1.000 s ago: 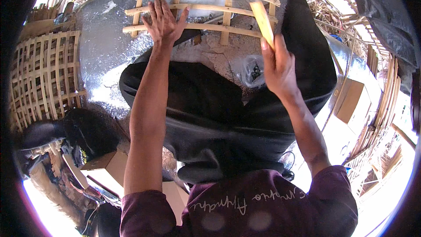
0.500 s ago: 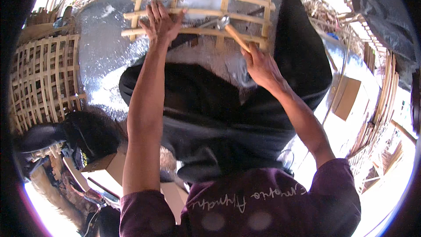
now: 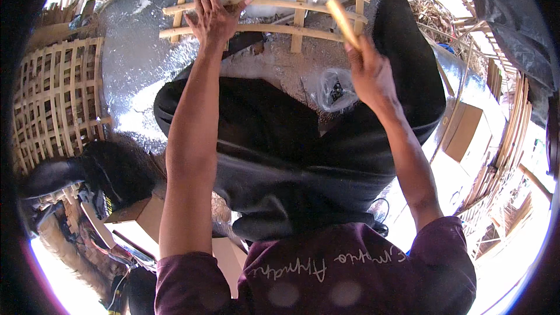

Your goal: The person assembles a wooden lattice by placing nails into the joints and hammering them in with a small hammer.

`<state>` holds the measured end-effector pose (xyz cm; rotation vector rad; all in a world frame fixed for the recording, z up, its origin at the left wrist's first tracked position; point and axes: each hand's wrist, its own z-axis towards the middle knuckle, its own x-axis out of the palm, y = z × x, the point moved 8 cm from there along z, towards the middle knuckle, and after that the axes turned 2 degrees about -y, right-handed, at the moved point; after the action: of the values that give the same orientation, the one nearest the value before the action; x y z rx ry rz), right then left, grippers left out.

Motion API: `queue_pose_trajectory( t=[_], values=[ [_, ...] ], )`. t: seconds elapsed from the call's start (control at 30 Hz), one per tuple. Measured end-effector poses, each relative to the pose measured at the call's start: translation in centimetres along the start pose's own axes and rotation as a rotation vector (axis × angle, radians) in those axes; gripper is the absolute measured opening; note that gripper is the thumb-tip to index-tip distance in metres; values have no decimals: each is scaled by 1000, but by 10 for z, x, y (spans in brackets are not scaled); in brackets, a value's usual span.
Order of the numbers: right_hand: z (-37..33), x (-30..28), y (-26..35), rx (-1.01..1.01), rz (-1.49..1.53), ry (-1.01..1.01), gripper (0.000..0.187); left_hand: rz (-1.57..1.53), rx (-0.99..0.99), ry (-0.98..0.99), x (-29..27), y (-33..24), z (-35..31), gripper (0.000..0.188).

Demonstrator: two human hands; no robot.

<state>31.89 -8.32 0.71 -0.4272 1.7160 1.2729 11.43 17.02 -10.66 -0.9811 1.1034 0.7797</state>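
Note:
A lattice of pale bamboo strips [image 3: 271,28] lies flat in front of me at the top of the view, its far part cut off by the picture's rim. My left hand [image 3: 214,22] rests on its left side, fingers spread across the strips. In my right hand [image 3: 371,74] is a hammer [image 3: 343,22], gripped by its wooden handle. The slightly blurred metal head is over the right part of the lattice; whether it touches a strip I cannot tell. Between my legs, below the lattice, sits a clear plastic bag [image 3: 333,90] with small dark pieces in it.
Another woven bamboo lattice [image 3: 58,99] stands at the left, with a dark bag [image 3: 119,175] below it. Cardboard boxes are on both sides, one at the right [image 3: 465,131]. My legs [image 3: 280,134] in black trousers frame the work. Bundled bamboo strips [image 3: 504,146] stand far right.
The hammer and my right hand have moved up and to the right, uncovering the plastic bag. The lattice and my left hand have shifted slightly upward in the view.

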Motion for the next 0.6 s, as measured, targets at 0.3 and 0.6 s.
queue_pose_trajectory(
  t=[0.3,0.6],
  values=[
    [-13,37,-6,-79,-30,48,18,26,1,14,5,0,8,109],
    [-11,36,-9,-32,-94,109,18,17,-7,55,5,-8,8,108]
  ],
)
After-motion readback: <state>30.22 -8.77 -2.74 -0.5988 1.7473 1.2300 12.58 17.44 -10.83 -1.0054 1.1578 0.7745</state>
